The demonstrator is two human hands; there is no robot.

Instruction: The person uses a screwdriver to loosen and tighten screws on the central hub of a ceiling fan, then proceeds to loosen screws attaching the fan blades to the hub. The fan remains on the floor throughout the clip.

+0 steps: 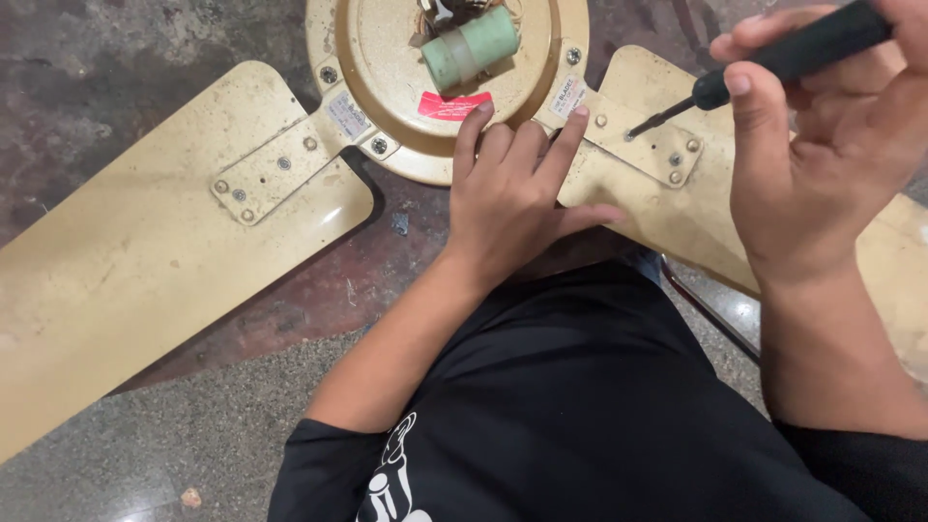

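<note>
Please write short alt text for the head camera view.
A right hand holds a black-handled screwdriver on a screw in a gold ceiling fan's blade bracket, while the left hand presses flat on the fan's round motor housing.

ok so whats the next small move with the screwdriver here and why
Probably seat the tip in the screw and turn. The right hand holds the screwdriver with its tip at a screw on the blade bracket, while the left hand presses flat by the fan hub.

The fan motor housing (387, 58) and left blade (126, 261) run past the picture's edges.
</note>
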